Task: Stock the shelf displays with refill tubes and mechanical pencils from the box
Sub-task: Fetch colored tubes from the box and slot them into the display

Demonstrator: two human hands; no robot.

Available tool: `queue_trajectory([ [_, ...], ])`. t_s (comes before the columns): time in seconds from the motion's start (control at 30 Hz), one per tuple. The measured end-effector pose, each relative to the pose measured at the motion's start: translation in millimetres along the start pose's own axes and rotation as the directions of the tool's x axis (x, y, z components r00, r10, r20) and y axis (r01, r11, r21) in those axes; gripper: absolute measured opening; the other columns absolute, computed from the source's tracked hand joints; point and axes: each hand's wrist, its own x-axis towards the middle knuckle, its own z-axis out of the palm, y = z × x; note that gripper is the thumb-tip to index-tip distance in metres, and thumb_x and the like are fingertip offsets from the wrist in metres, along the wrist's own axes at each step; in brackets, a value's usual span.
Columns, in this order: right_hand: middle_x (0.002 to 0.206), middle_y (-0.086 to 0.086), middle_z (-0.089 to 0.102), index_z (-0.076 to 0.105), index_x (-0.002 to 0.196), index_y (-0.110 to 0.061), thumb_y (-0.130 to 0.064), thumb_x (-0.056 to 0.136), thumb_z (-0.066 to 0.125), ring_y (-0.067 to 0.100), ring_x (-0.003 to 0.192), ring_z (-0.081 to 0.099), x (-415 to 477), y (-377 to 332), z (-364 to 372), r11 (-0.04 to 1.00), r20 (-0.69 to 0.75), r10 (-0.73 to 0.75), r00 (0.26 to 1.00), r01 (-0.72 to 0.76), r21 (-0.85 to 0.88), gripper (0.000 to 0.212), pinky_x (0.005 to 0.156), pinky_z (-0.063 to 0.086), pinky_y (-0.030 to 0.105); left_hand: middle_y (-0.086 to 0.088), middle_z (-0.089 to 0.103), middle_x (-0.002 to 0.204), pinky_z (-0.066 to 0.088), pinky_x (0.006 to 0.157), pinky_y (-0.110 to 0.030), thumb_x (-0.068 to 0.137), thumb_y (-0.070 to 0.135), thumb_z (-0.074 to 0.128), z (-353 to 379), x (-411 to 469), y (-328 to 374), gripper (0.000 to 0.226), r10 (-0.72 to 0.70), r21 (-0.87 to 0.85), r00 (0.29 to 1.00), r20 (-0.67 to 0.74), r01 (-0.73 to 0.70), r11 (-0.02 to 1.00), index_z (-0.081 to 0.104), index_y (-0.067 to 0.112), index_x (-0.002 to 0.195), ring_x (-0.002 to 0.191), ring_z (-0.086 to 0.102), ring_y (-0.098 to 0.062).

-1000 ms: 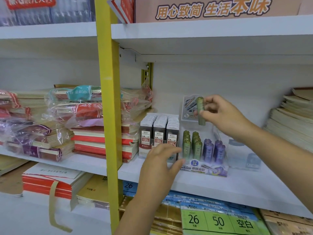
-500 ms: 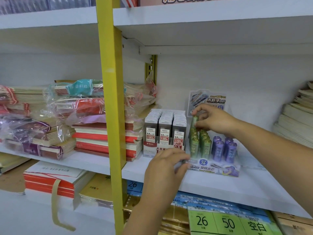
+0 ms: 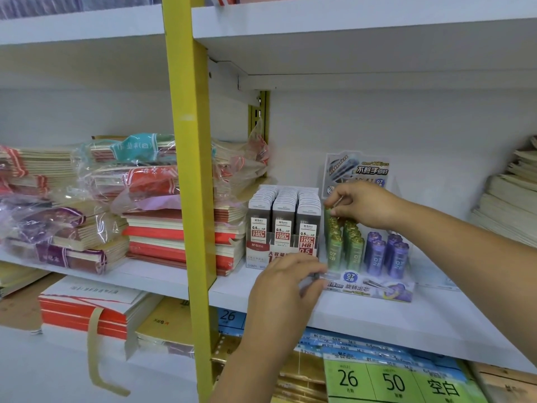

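A clear display stand (image 3: 374, 287) on the white shelf (image 3: 406, 318) holds green refill tubes (image 3: 334, 251) on its left and purple refill tubes (image 3: 399, 258) on its right. My right hand (image 3: 360, 205) pinches the top of a green tube (image 3: 328, 213) at the back of the green row, the tube nearly down among the others. My left hand (image 3: 286, 283) holds the stand's front left corner, fingers curled on its edge. A grey box display of 0.5 lead refill cases (image 3: 283, 225) stands just left of the stand.
A yellow upright post (image 3: 189, 170) divides the shelving. Stacks of wrapped notebooks (image 3: 139, 199) fill the left bay, and paper stacks (image 3: 511, 199) sit at the far right. Green price cards (image 3: 398, 382) and blue packs lie on the lower shelf.
My right hand has lowered the green tube from in front of the backing card down into the back of the green row. My left hand has stayed at the stand's front corner.
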Motion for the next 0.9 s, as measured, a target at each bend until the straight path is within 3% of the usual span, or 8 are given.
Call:
queue_trajectory([
  [0.1, 0.101, -0.002, 0.07, 0.064, 0.082, -0.03, -0.017, 0.093, 0.061, 0.007, 0.084, 0.064, -1.6, -1.3, -2.1, 0.999, 0.067, 0.04, 0.997, -0.038, -0.038, 0.018, 0.061, 0.047, 0.018, 0.031, 0.055, 0.109, 0.027, 0.088, 0.005, 0.089, 0.028, 0.072, 0.5, -0.6, -0.9, 0.024, -0.001, -0.007, 1.0, 0.01, 0.001, 1.0, 0.075, 0.032, 0.113, 0.098, 0.041, 0.027],
  [0.2, 0.115, 0.001, 0.068, 0.067, 0.103, -0.024, -0.017, 0.099, 0.051, 0.014, 0.097, 0.064, -10.6, -4.5, -8.0, 0.998, 0.11, 0.065, 0.992, -0.065, -0.006, 0.018, 0.084, 0.054, 0.028, 0.026, 0.059, 0.115, 0.024, 0.09, 0.007, 0.09, 0.028, 0.072, -0.2, -1.1, -0.8, 0.026, -0.003, -0.024, 1.0, 0.029, 0.003, 1.0, 0.074, 0.031, 0.116, 0.099, 0.044, 0.022],
  [0.37, 0.113, -0.005, 0.067, 0.064, 0.122, -0.023, -0.008, 0.098, 0.045, 0.007, 0.105, 0.06, -66.8, -22.1, -17.9, 0.978, -0.376, -0.152, 0.914, 0.194, 0.078, 0.034, 0.085, 0.042, 0.009, 0.008, 0.068, 0.119, 0.028, 0.1, -0.006, 0.091, 0.021, 0.071, -10.5, -19.2, 12.2, 0.024, 0.088, 0.059, 0.993, -0.076, -0.084, 0.995, 0.072, 0.023, 0.115, 0.111, 0.049, -0.003],
  [0.5, 0.096, 0.003, 0.07, 0.066, 0.108, -0.024, -0.001, 0.095, 0.042, 0.017, 0.09, 0.068, -154.6, -28.1, -6.3, 0.884, -0.467, -0.23, 0.854, 0.384, 0.267, 0.036, 0.083, 0.055, 0.033, 0.002, 0.07, 0.101, 0.038, 0.087, -0.019, 0.093, 0.02, 0.066, -17.5, -63.0, 21.8, 0.016, 0.217, 0.184, 0.972, -0.094, -0.197, 0.963, 0.071, 0.015, 0.107, 0.096, 0.058, -0.017],
  [0.6, 0.086, 0.001, 0.07, 0.068, 0.098, -0.022, -0.006, 0.093, 0.046, 0.017, 0.074, 0.068, -224.0, -11.8, 27.1, 0.862, -0.353, -0.174, 0.919, 0.316, 0.397, 0.028, 0.065, 0.054, 0.026, 0.002, 0.068, 0.096, 0.046, 0.078, -0.027, 0.092, 0.02, 0.064, -11.6, -114.7, 15.5, 0.015, 0.214, 0.149, 0.967, 0.139, -0.234, 0.961, 0.07, 0.015, 0.105, 0.088, 0.059, -0.016],
  [0.7, 0.087, -0.005, 0.07, 0.068, 0.093, -0.029, -0.008, 0.094, 0.051, 0.015, 0.073, 0.069, -278.7, 24.7, 85.2, 0.905, -0.085, 0.011, 0.996, 0.026, 0.426, 0.027, 0.064, 0.051, 0.021, 0.008, 0.064, 0.103, 0.053, 0.076, -0.03, 0.095, 0.019, 0.064, 8.4, -181.4, -1.3, 0.017, -0.001, 0.065, 0.907, 0.422, -0.029, 0.997, 0.068, 0.021, 0.111, 0.089, 0.06, -0.009],
  [0.8, 0.104, -0.002, 0.068, 0.066, 0.105, -0.024, -0.01, 0.096, 0.053, 0.017, 0.089, 0.065, -319.9, 77.9, 156.9, 0.893, 0.264, 0.239, 0.934, -0.318, 0.317, 0.021, 0.068, 0.046, 0.015, 0.004, 0.065, 0.111, 0.053, 0.084, -0.034, 0.095, 0.019, 0.066, 44.4, -245.8, -25.6, 0.02, -0.246, 0.097, 0.741, 0.624, 0.239, 0.966, 0.068, 0.021, 0.115, 0.095, 0.063, -0.012],
  [0.9, 0.117, 0.003, 0.063, 0.06, 0.121, -0.016, -0.014, 0.096, 0.055, 0.015, 0.096, 0.058, -356.2, 125.5, 222.9, 0.845, 0.42, 0.409, 0.81, -0.51, 0.159, 0.026, 0.07, 0.039, 0.014, -0.004, 0.063, 0.125, 0.043, 0.09, -0.015, 0.095, 0.022, 0.066, 85.8, -291.8, -48.7, 0.032, -0.414, 0.182, 0.517, 0.749, 0.44, 0.879, 0.063, 0.018, 0.127, 0.101, 0.061, -0.013],
])
